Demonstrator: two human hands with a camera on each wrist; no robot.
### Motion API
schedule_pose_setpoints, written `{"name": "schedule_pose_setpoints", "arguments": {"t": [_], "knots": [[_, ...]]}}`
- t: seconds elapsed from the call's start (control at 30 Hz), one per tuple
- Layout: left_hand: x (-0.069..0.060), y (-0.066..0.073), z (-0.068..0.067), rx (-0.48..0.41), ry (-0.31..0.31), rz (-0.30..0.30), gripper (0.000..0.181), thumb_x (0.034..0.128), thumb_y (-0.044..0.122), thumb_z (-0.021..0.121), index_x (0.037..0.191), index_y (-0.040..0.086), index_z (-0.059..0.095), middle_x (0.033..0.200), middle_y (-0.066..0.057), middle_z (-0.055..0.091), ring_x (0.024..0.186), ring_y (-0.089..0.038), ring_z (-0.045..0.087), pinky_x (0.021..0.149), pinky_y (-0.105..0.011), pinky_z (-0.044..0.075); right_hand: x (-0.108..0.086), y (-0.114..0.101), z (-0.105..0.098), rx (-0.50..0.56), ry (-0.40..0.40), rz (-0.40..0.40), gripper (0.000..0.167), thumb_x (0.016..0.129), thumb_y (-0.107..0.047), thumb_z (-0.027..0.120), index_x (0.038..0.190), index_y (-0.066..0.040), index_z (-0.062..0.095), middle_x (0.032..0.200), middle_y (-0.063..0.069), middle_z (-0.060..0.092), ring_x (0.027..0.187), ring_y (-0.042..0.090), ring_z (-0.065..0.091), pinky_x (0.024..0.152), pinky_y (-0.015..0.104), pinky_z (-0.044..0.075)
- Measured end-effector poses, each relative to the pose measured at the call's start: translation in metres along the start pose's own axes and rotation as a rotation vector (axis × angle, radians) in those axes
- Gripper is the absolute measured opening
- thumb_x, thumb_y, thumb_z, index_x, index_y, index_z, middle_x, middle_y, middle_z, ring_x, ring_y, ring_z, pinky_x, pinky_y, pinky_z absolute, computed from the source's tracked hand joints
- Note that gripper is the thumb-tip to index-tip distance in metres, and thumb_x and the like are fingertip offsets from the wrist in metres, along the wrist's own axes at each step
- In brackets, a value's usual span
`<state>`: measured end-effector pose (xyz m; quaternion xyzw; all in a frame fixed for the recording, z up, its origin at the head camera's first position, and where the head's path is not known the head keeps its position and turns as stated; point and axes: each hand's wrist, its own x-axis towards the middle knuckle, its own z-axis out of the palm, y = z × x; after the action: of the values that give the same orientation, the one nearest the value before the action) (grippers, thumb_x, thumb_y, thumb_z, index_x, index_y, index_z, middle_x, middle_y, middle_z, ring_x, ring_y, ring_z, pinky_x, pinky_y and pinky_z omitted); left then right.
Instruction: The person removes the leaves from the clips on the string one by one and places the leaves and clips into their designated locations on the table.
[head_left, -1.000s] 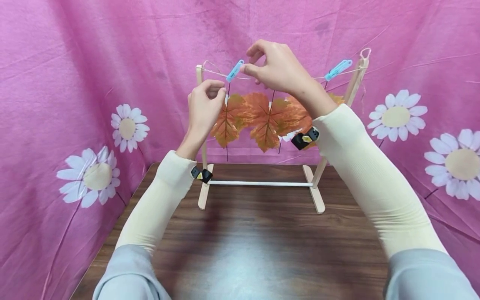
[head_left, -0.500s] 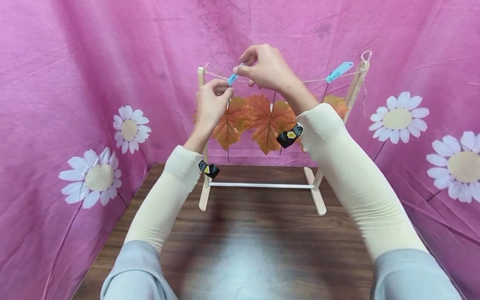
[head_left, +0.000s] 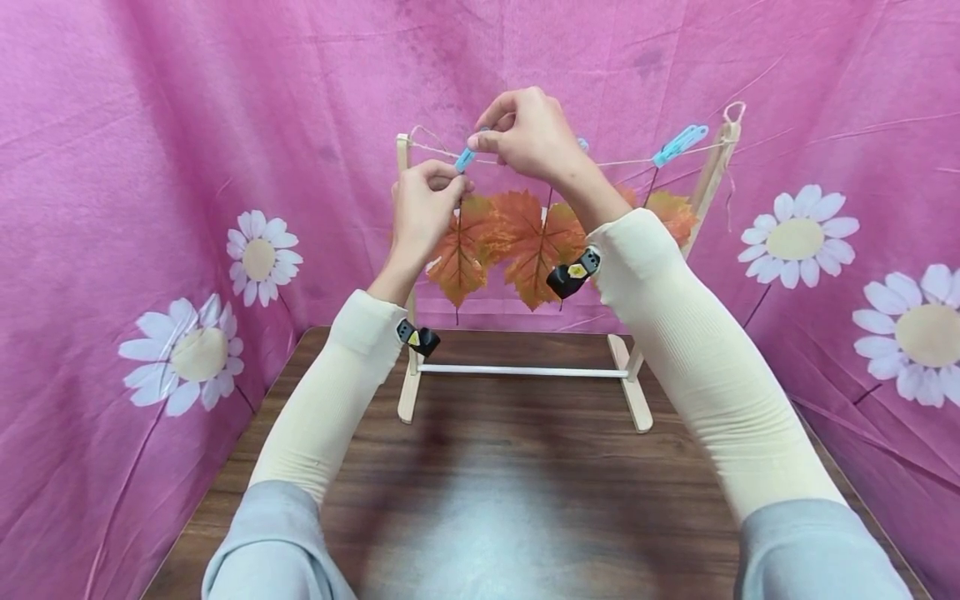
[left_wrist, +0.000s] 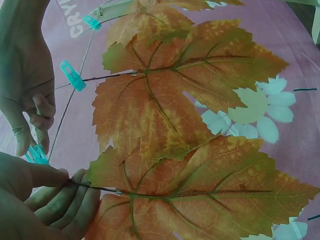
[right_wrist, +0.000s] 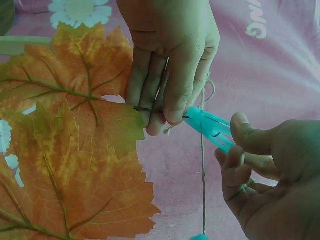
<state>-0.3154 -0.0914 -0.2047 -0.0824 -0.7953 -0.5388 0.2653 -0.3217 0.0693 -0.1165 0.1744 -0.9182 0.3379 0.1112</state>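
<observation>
My left hand pinches the dark stem of an orange-green artificial maple leaf between thumb and fingers. Just above it, my right hand pinches the handle end of a blue clothespin between thumb and forefinger. That clothespin sits across the twine, its tip at the stem's end. Further right along the line, other maple leaves hang by their stems from blue clothespins, one clothespin near the right post and another in the left wrist view.
A wooden stand holds the twine between a left post and a right post, joined low by a white rod. It stands on a dark wood table. A pink cloth with printed daisies surrounds it.
My left hand has risen slightly to the right and now grips the leaf stem under the clothespin. My right hand has moved left and down onto the clothespin's handle. Little differs over the last half second.
</observation>
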Motion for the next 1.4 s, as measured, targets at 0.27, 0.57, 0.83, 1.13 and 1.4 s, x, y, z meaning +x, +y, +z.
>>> {"name": "schedule_pose_setpoints", "arguments": {"t": [0.27,0.57,0.83,1.13,1.4], "knots": [[0.0,-0.003,-0.002,-0.049,0.006,0.031,0.014,0.0979,0.006,0.073,0.108,-0.002,0.078,0.1,-0.017,0.082,0.076,-0.009,0.073,0.064,-0.016,0.056,0.0,-0.001,0.0,-0.006,0.098,-0.033,0.029,0.098,-0.03,0.08,0.121,-0.013,0.079,0.085,-0.011,0.069,0.086,0.005,0.062,0.079,0.02,0.053],[-0.002,-0.002,-0.007,-0.077,-0.005,0.027,0.015,0.0991,0.007,0.071,0.111,0.002,0.078,0.1,-0.014,0.083,0.076,-0.008,0.076,0.07,-0.019,0.063,-0.002,0.0,-0.009,0.089,0.141,-0.027,0.027,0.097,-0.025,0.081,0.118,-0.009,0.079,0.075,-0.018,0.063,0.079,0.004,0.059,0.075,0.022,0.051],[-0.003,-0.003,-0.01,-0.097,0.009,0.031,0.014,0.0995,0.009,0.072,0.107,0.0,0.079,0.096,-0.014,0.082,0.073,-0.008,0.074,0.07,-0.02,0.065,-0.009,0.006,-0.018,0.143,0.165,-0.039,0.023,0.096,-0.023,0.082,0.114,-0.009,0.079,0.074,-0.019,0.065,0.073,0.005,0.061,0.07,0.023,0.05],[-0.006,-0.005,-0.017,-0.131,0.008,0.016,0.014,0.0991,0.006,0.072,0.107,-0.003,0.079,0.097,-0.017,0.081,0.075,-0.011,0.075,0.073,-0.026,0.068,-0.019,0.016,-0.028,0.196,0.159,-0.034,0.028,0.094,-0.025,0.084,0.118,-0.011,0.079,0.081,-0.016,0.069,0.074,0.007,0.061,0.057,0.018,0.049],[-0.014,-0.009,-0.025,-0.115,0.02,0.032,0.013,0.0983,0.009,0.073,0.106,0.001,0.081,0.094,-0.013,0.082,0.072,-0.008,0.074,0.07,-0.022,0.067,-0.035,0.026,-0.032,0.215,0.125,-0.034,0.042,0.091,-0.029,0.087,0.128,-0.013,0.076,0.099,-0.011,0.07,0.073,0.008,0.067,0.06,0.019,0.052]]}}
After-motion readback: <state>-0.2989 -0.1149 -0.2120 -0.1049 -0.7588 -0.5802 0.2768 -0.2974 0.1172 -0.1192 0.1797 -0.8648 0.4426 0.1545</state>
